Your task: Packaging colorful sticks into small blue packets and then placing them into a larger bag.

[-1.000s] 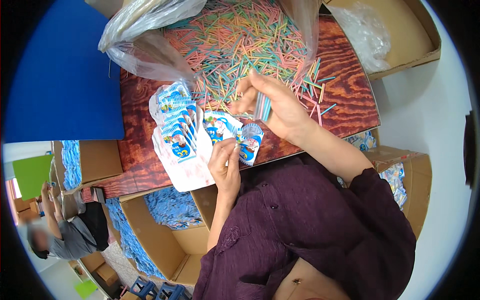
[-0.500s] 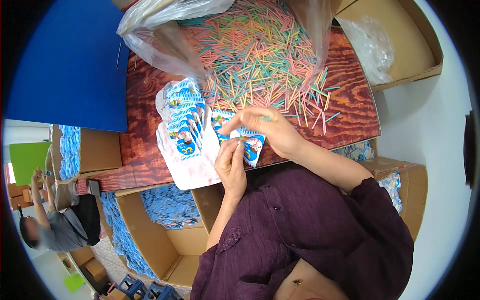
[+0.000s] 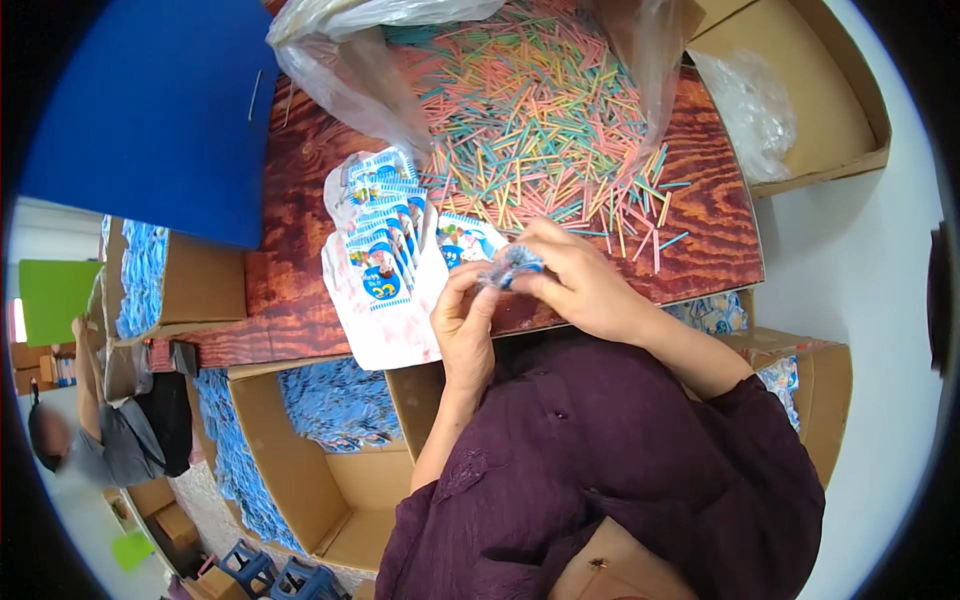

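Between my two hands is a small blue-and-white printed packet [image 3: 523, 262], crumpled and smeared by motion. My left hand [image 3: 464, 325] pinches its left side with thumb and forefinger. My right hand [image 3: 583, 285] grips the right side, fingers closed over it. Just beyond them, another flat packet [image 3: 462, 240] lies near the sticks. To the left, several overlapping packets [image 3: 382, 268] are fanned out on a stained white cloth [image 3: 385, 345]. Past my hands spreads a large heap of thin pastel sticks [image 3: 530, 120], pink, yellow, green and teal.
Clear plastic sheeting [image 3: 340, 60] borders the heap on the reddish wood-grain table [image 3: 290, 215]. A blue panel [image 3: 150, 120] rises at left. Cardboard boxes [image 3: 290, 480] below the table hold many packets. An open box [image 3: 830, 90] stands far right. Another person [image 3: 125, 435] is at far left.
My right hand has come down from above the packet and closed on it. The packet, flat before, is now crumpled between both hands. The view has shifted slightly.
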Tool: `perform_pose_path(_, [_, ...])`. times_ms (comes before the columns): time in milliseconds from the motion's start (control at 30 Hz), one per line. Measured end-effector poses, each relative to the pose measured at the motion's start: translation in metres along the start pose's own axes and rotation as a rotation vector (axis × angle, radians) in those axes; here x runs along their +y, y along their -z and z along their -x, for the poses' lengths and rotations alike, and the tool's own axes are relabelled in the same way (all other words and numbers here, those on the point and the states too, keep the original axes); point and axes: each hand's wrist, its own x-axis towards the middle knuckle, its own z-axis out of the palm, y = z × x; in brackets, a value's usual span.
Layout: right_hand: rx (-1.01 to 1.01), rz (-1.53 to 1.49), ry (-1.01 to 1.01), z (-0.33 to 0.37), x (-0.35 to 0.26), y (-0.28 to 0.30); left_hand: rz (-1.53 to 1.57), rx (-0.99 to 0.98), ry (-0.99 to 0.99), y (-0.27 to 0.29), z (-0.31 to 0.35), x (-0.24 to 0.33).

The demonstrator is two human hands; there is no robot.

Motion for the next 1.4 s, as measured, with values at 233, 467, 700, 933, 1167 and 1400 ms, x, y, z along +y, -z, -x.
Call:
perform_pose_path(233, [0.08, 0.087, 0.198, -0.002, -0.008, -0.025, -0.088, 0.024, 0.043, 0.008, 0.009, 0.019])
perform_pose_path(467, [-0.033, 0.035, 0.107, -0.003, 0.008, -0.036, -0.175, 0.348, -0.117, 0.059, -0.007, 0.035])
perform_pose_path(700, [-0.063, 0.059, 0.148, -0.005, 0.035, -0.048, -0.708, 0.482, -0.227, 0.117, -0.063, 0.011])
perform_pose_path(933, [0.272, 0.277, 0.067, -0.032, 0.062, -0.039, -1.221, 0.434, -0.711, 0.054, -0.039, 0.007])
perform_pose_path(1167, [0.356, 0.349, 0.104, -0.078, 0.071, -0.064, -1.369, 0.001, -0.504, 0.028, -0.004, -0.015])
perform_pose_path(1400, [0.372, 0.247, 0.075, -0.064, 0.081, -0.053, -1.342, 0.081, -0.394, 0.027, -0.025, -0.008])
